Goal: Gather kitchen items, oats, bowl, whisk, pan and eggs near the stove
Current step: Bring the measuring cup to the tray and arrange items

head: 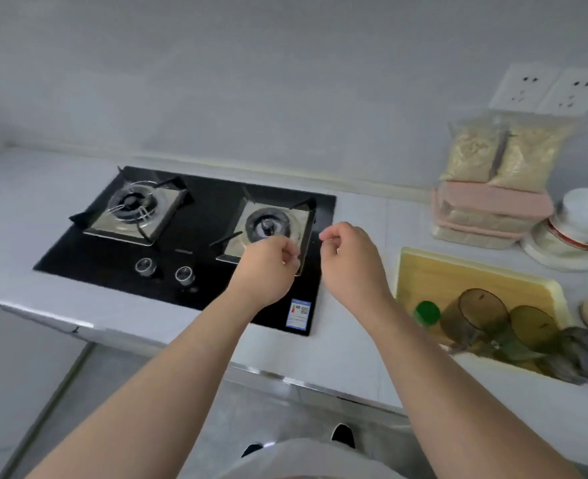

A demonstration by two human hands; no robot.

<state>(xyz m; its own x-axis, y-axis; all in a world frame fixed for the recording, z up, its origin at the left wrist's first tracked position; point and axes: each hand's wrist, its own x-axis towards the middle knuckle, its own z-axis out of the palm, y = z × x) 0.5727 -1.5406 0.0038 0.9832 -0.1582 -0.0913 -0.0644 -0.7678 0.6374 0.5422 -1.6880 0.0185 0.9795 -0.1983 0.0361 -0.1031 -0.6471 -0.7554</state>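
Two clear bags of oats (472, 153) lean on the wall at the back right, on top of stacked pink-lidded containers (493, 216). To their right stands an upturned stack of white bowls (586, 216). The black two-burner stove (188, 236) is set into the white counter. My left hand (268, 264) hovers over the stove's right burner with loosely curled fingers and holds nothing. My right hand (351, 261) hovers just right of the stove, also loosely curled and holding nothing. No whisk, pan or eggs are in view.
A wooden cutting board (475, 274) lies right of the stove. At its near end are amber cups (482, 312), a green-capped bottle (427, 312) and a grey cloth (583, 354). Wall sockets (548, 88) sit above the oats. Bare counter (26, 202) lies left of the stove.
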